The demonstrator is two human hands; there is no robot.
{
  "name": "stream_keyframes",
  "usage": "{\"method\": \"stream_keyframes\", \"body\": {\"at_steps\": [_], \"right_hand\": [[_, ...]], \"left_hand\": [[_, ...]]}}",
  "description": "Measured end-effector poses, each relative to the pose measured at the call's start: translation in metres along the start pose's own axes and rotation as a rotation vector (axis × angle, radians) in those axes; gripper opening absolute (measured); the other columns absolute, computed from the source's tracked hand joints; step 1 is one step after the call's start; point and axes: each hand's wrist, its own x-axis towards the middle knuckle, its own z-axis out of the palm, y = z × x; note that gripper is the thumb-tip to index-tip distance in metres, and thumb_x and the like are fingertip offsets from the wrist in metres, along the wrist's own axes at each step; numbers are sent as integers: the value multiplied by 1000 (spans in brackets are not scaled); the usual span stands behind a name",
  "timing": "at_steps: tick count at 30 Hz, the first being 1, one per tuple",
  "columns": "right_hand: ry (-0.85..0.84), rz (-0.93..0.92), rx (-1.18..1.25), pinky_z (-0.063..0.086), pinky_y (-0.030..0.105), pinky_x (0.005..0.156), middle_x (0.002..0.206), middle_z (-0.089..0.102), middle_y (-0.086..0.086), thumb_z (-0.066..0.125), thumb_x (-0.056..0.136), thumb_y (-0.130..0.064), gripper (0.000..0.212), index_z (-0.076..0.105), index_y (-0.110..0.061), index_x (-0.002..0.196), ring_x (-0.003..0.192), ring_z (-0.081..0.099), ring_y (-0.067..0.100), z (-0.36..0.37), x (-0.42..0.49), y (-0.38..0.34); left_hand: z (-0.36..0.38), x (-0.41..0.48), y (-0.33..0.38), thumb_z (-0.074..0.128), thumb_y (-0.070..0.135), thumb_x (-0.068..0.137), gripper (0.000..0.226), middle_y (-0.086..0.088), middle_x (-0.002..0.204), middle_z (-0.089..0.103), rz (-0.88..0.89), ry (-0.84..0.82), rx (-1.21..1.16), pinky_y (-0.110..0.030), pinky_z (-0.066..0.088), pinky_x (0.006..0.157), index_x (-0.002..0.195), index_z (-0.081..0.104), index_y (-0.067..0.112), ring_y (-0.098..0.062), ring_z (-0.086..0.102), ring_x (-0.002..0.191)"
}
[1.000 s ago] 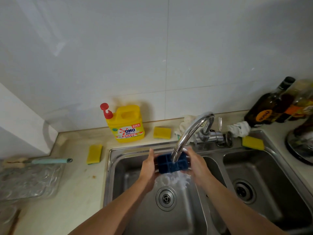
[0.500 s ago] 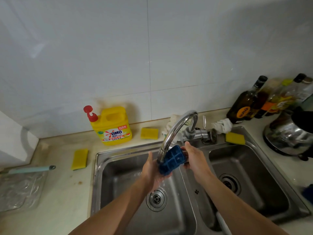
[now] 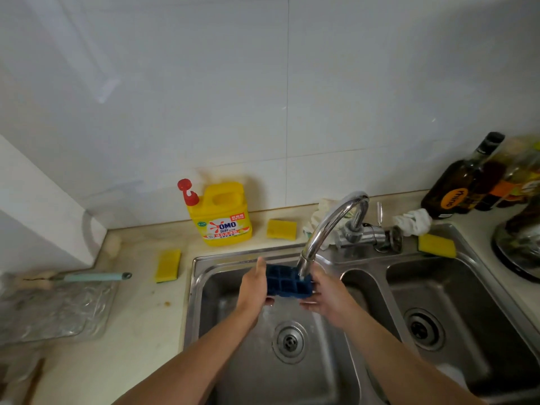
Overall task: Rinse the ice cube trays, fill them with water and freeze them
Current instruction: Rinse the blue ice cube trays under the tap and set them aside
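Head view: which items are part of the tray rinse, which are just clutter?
In use: blue ice cube tray, held by left hand and right hand under the faucet, over the left sink basin.
Lying about: yellow detergent jug, yellow sponges, teal-handled brush, dark bottles, white rag.

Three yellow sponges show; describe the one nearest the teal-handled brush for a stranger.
Find the stainless steel double sink. On the beige counter just off its left rim lies the yellow rectangular sponge. The other two sponges sit along the sink's back edge; only this one is beside it.
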Motion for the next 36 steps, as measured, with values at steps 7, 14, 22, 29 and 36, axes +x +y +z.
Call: {"method": "stream_keyframes", "body": {"at_steps": [7, 14, 22, 29, 36], "right_hand": [[217, -44, -34, 62, 35, 66, 101, 73, 12, 51, 104, -46, 35, 69, -16, 101, 92, 72, 26, -16, 9, -5], [27, -98, -210, 62, 40, 76, 106, 74, 10, 40, 106, -50, 42, 65, -17, 113, 95, 74, 27, -37, 5, -9], [423, -417, -490, 42, 40, 70, 78, 53, 4, 40, 105, -28, 32, 55, -12, 81, 75, 53, 23, -118, 39, -65], [471, -314, -479, 44, 33, 69, 103, 61, 17, 41, 106, -42, 47, 61, -2, 119, 81, 56, 21, -165, 105, -114], [281, -373, -497, 45, 45, 104, 137, 54, 12, 44, 104, -43, 55, 46, -9, 147, 127, 51, 29, -159, 118, -119]], "left_hand": [[22, -10, 1, 38, 48, 107, 48, -12, 105, 75, -150, -205, -189, -40, 64, 73, 108, 73, 15, -29, 72, 97], [24, 4, -10, 42, 35, 108, 36, -12, 98, 77, -214, -191, -298, -40, 63, 72, 112, 70, 12, -30, 73, 94], [56, 10, -24, 62, 37, 99, 30, -11, 87, 78, -158, -139, -218, -42, 63, 68, 98, 71, 8, -29, 77, 80], [65, 13, -31, 70, 43, 91, 28, -6, 77, 76, -177, -8, -274, -42, 61, 64, 83, 77, 17, -30, 77, 78], [76, 7, -35, 63, 49, 93, 35, -6, 90, 79, -166, 16, -261, -36, 61, 60, 98, 73, 15, -28, 77, 79]]}}
